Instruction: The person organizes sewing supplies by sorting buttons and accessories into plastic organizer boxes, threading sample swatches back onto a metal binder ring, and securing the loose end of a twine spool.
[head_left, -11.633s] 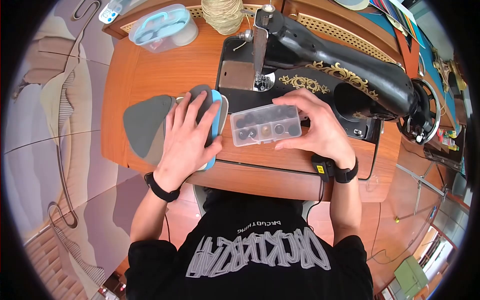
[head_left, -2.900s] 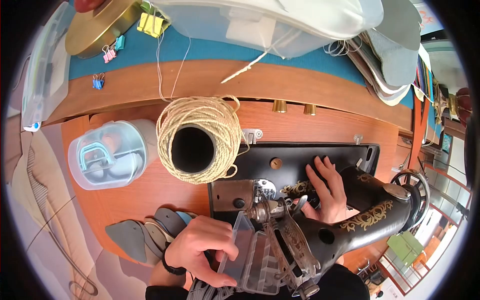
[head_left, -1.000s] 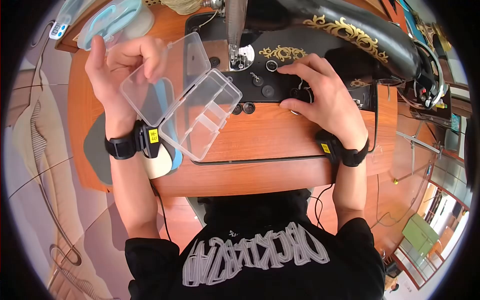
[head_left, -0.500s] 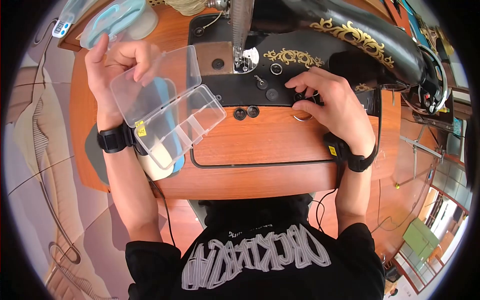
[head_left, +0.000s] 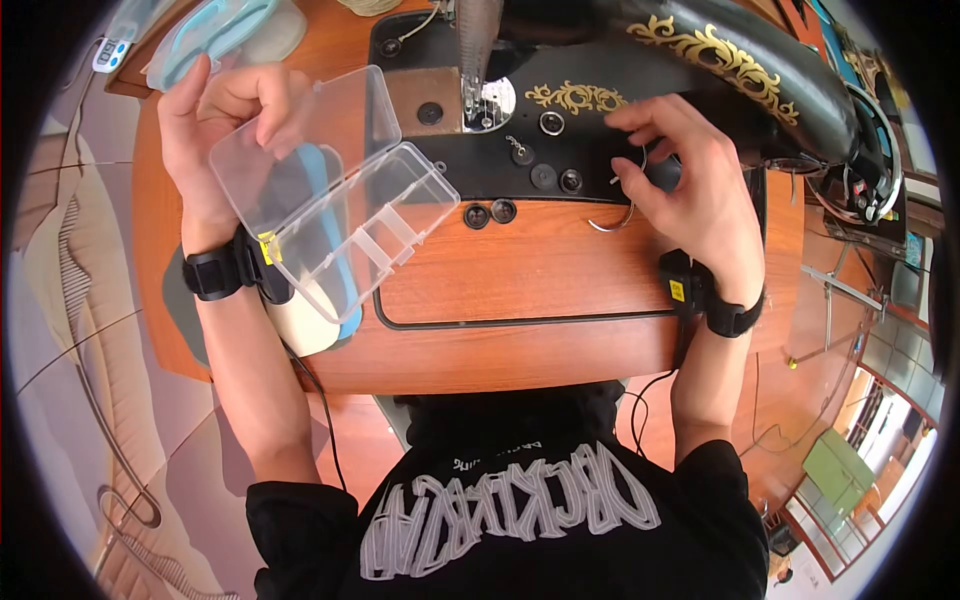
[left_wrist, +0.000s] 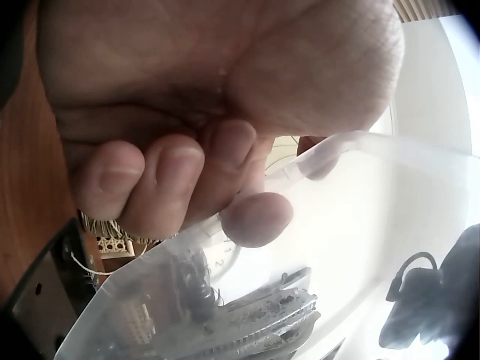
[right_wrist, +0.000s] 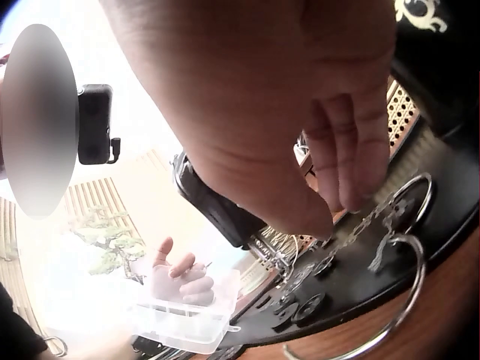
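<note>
My left hand (head_left: 225, 130) holds a clear plastic compartment box (head_left: 385, 245) by its raised lid, tilted above the left of the table. In the left wrist view the fingers (left_wrist: 176, 169) curl at the edge of the lid. My right hand (head_left: 695, 185) hovers over the front of the sewing machine bed, its thumb and fingers bent with a gap between them. Beneath it lie thin metal rings (right_wrist: 416, 277) and a short chain (right_wrist: 360, 232). Several dark buttons (head_left: 543, 177) are spread to its left, with a metal-rimmed button (head_left: 551, 123) behind them.
The black sewing machine (head_left: 720, 70) stands across the back, its needle (head_left: 472, 95) over the plate. Flat shaped pieces (head_left: 305, 325) lie on the left under the box. A blue-lidded container (head_left: 215, 40) and a digital timer (head_left: 110, 55) sit at the back left.
The box, earlier closed and filled with buttons, is open and held up by my left hand. Buttons now lie out. My right hand has moved right, leaving one button farther left beside another.
</note>
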